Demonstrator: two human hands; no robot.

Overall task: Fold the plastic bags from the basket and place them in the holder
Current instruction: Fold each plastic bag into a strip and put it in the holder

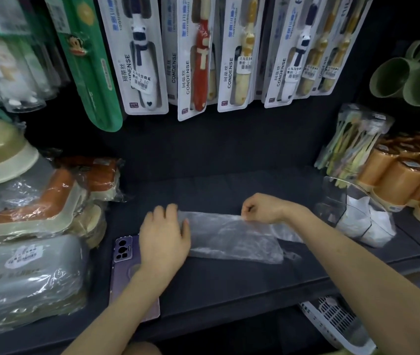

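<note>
A clear plastic bag (232, 237) lies flat as a long folded strip on the dark shelf (216, 283). My left hand (164, 237) rests flat on the bag's left end, fingers straight. My right hand (262, 208) pinches the bag's upper edge near its right end, fingers curled. A clear holder (355, 208) stands at the right with white folded bags inside. Part of a white slotted basket (337, 321) shows below the shelf edge at the lower right.
A purple phone (127, 254) lies under my left wrist. Wrapped soap dishes and boxes (32, 239) are stacked at the left. Orange cups (408, 175) and a toothbrush pack (352, 147) stand at the right. Toothbrush cards (196, 60) hang above the shelf.
</note>
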